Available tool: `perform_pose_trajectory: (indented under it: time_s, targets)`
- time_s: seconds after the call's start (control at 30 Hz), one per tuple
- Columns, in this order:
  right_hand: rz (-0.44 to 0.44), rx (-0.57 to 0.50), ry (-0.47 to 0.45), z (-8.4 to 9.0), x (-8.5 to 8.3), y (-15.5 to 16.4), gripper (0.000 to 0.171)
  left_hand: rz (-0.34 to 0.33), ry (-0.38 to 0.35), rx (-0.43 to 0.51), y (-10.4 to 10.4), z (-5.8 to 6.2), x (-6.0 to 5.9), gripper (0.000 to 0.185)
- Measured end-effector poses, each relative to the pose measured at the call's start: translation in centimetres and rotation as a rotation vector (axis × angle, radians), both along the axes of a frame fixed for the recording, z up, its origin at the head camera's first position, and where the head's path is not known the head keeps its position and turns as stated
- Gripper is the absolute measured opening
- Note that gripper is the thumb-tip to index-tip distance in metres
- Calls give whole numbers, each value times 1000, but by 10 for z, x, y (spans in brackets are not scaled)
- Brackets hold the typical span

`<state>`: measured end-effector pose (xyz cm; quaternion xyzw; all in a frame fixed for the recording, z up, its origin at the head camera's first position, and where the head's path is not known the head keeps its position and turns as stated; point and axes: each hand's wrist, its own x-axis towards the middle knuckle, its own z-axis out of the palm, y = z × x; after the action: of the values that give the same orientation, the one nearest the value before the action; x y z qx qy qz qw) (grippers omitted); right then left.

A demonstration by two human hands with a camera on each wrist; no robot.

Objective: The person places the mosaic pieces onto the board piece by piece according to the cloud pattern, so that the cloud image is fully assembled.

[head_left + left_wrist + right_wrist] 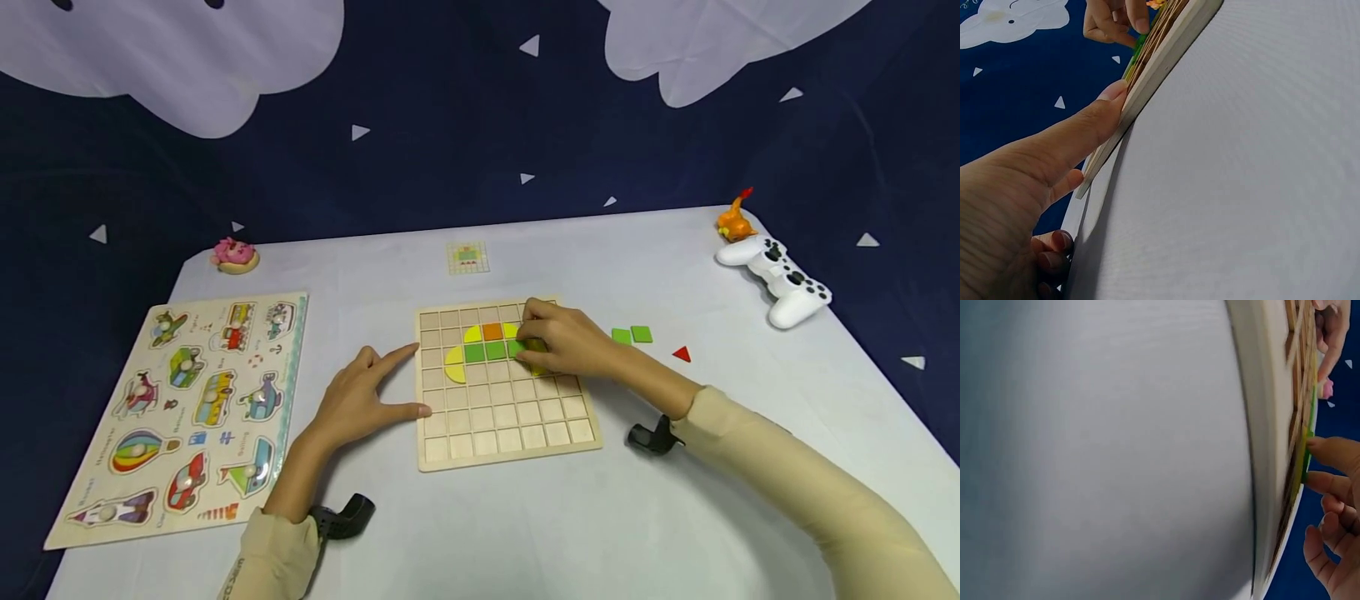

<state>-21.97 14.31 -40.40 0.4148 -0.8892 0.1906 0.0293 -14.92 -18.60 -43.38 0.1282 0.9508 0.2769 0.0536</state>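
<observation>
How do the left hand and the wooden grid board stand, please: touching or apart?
Touching: the left wrist view shows the left hand resting its thumb against the wooden grid board.

The square wooden grid board (500, 393) lies flat at the centre of the head view, its upper half bearing an orange square tile (491, 332), a row of green square tiles (497, 350) directly below, and round-edged yellow tiles (455, 364) alongside.

Pale wooden grid board (506, 415) — partly hidden by bare right hand (562, 337), beige fabric sleeves (795, 475) cut off, small square patterned card (468, 257) — details indistinct
</observation>
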Motion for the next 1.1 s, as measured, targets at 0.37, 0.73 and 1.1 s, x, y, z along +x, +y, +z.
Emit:
perform_pose_trajectory:
  time_s: [0.37, 0.73, 1.1]
  targets:
    - [-108, -25, -163, 5, 0, -4, 14, -3, 8, 4, 1, 3, -1, 97]
    - [-147, 5, -194, 4, 3, -3, 20, -3, 11, -3, -1, -1, 1, 97]
    - [-229, -37, -149, 15, 9, 49, 25, -9, 12, -8, 1, 0, 1, 97]
